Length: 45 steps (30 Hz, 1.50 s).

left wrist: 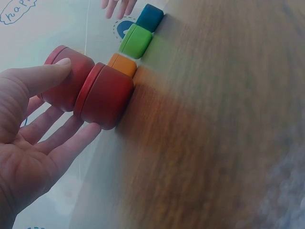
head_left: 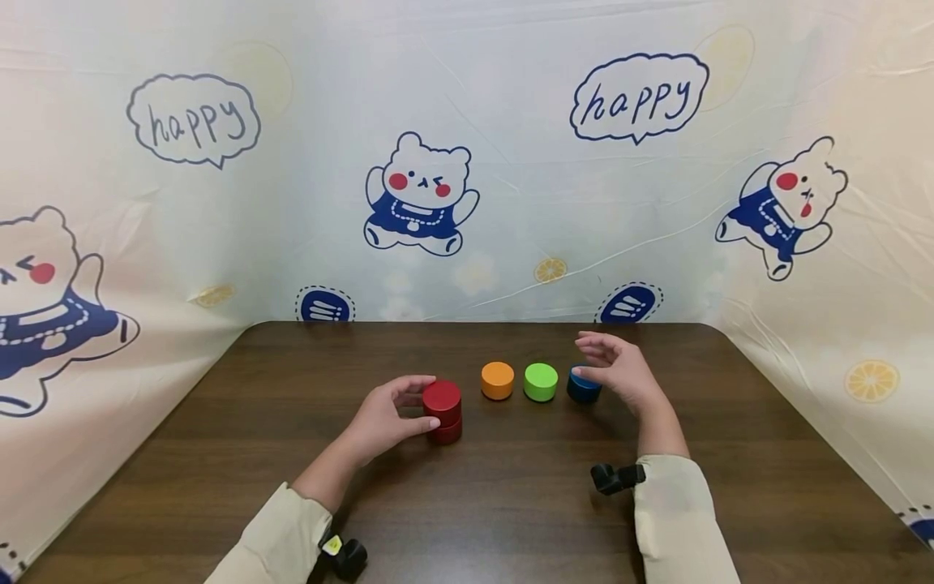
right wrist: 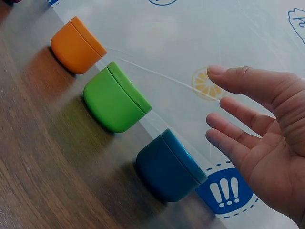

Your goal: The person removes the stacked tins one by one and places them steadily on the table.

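Note:
Two red lidded tins are stacked one on the other. My left hand (head_left: 383, 418) holds the upper red tin (head_left: 442, 399), thumb on the near side and fingers behind. The lower red tin (left wrist: 107, 98) stands on the table beneath it, and a fingertip is close to or touching it in the left wrist view. My right hand (right wrist: 267, 138) is spread just above the blue tin (right wrist: 169, 167), apart from it, with nothing in its grasp. Left of the blue tin stand a green tin (head_left: 541, 383) and an orange tin (head_left: 498, 381), forming a row.
Everything stands on a dark wooden table (head_left: 511, 503). Behind it and at both sides hangs a pale printed cloth (head_left: 525, 211) with cartoon bears. A black wrist camera (head_left: 616, 478) sits at the right cuff, another camera (head_left: 346, 558) at the left.

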### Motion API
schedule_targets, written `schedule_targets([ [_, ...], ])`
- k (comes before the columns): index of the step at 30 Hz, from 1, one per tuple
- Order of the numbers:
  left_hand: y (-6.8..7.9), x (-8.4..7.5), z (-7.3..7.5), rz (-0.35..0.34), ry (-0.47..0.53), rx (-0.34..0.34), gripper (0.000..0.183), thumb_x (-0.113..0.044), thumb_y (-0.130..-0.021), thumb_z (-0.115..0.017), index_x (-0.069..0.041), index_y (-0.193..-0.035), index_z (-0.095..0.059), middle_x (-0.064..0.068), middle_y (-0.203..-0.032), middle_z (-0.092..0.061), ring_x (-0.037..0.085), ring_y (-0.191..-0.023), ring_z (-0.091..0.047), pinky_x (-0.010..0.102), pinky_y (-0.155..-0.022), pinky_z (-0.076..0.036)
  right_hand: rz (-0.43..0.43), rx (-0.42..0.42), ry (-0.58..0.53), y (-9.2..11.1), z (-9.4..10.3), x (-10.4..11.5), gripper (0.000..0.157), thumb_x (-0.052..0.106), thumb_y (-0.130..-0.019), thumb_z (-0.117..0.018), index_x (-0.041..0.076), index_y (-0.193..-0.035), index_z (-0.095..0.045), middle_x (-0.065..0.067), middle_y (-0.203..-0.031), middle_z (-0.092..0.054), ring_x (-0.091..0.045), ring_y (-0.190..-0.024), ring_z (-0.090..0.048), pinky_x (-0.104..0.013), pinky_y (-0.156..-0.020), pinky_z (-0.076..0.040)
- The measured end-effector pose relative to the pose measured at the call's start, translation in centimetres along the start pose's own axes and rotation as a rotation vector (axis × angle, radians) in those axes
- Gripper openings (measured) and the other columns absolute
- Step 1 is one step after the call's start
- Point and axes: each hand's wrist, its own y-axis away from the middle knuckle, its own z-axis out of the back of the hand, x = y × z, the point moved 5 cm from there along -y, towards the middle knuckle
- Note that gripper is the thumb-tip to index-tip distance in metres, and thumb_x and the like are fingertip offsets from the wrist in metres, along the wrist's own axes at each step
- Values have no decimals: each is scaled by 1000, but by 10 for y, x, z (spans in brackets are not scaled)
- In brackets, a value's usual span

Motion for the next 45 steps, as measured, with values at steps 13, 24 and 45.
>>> schedule_targets([
  [13,0,0,0,18,6,0,59,-15,-77,-84,-16,-130,-61,4,-123,-64,27,-113,-60,43,-92,-52,29,33,13,-2,-10,12,51,15,-82,-80,4,-127,-57,-11,-145,-48,-31,-128,-50,-42,-102,-44],
  [24,0,0,0,24,-9,-4,60,-13,-76,-85,-17,-131,-60,4,-123,-64,26,-113,-60,44,-94,-51,60,56,0,-3,-20,22,47,8,-85,-76,3,-128,-57,-15,-139,-52,-31,-125,-52,-42,-101,-45],
  [45,-2,9,-1,48,-14,31,62,-14,-74,-86,-15,-130,-60,3,-120,-65,24,-110,-61,49,-96,-48,126,126,-7,-2,-38,41,48,6,-84,-77,1,-127,-58,-16,-132,-57,-32,-122,-55,-45,-100,-46],
])
